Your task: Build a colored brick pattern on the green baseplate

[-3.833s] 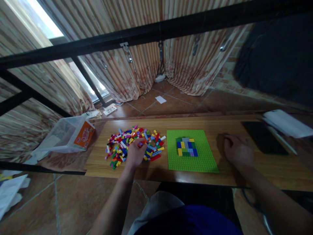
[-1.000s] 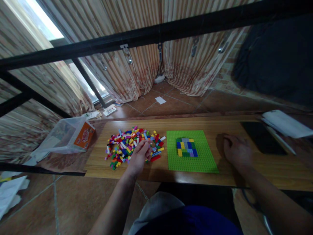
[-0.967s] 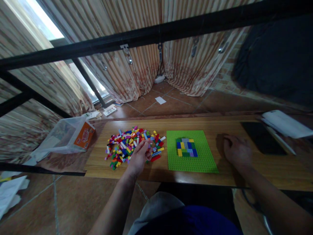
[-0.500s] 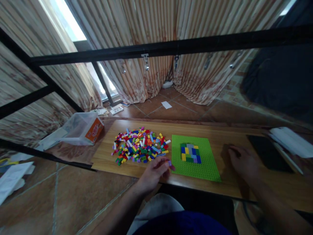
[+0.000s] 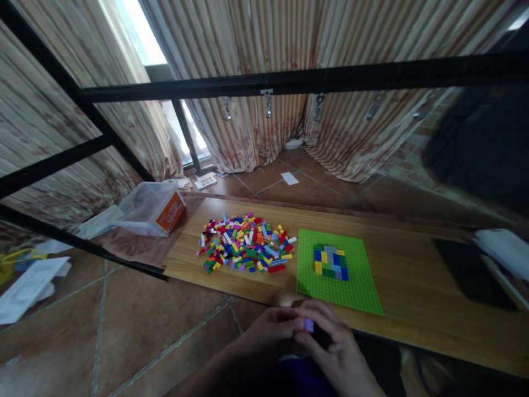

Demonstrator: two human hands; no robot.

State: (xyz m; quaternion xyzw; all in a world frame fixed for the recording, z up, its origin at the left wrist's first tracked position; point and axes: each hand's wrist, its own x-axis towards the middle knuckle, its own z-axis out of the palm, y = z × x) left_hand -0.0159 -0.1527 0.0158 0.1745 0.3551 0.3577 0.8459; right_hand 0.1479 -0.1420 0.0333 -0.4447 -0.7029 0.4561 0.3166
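Both hands meet in front of the table's near edge. Between their fingertips is a small purple toy brick (image 5: 308,325), with a bit of orange showing against its left side; whether that is a second brick I cannot tell. My left hand (image 5: 278,330) pinches it from the left. Coming from the right, my right hand (image 5: 330,337) has thumb and fingers closed round it. Beyond them lies a green baseplate (image 5: 363,292), bearing a low block of yellow, blue, green and grey bricks (image 5: 331,262).
A heap of mixed toy bricks (image 5: 248,242) spreads over the left of the wooden table (image 5: 409,259). A clear plastic bin (image 5: 144,207) with an orange label stands past its left end. A dark flat panel (image 5: 471,273) lies at the right. A black bar (image 5: 289,85) crosses above.
My left hand has drawn back from beside the baseplate with the purple brick. My right hand has come across from the table's right side and now grips it too. The view has shifted slightly.
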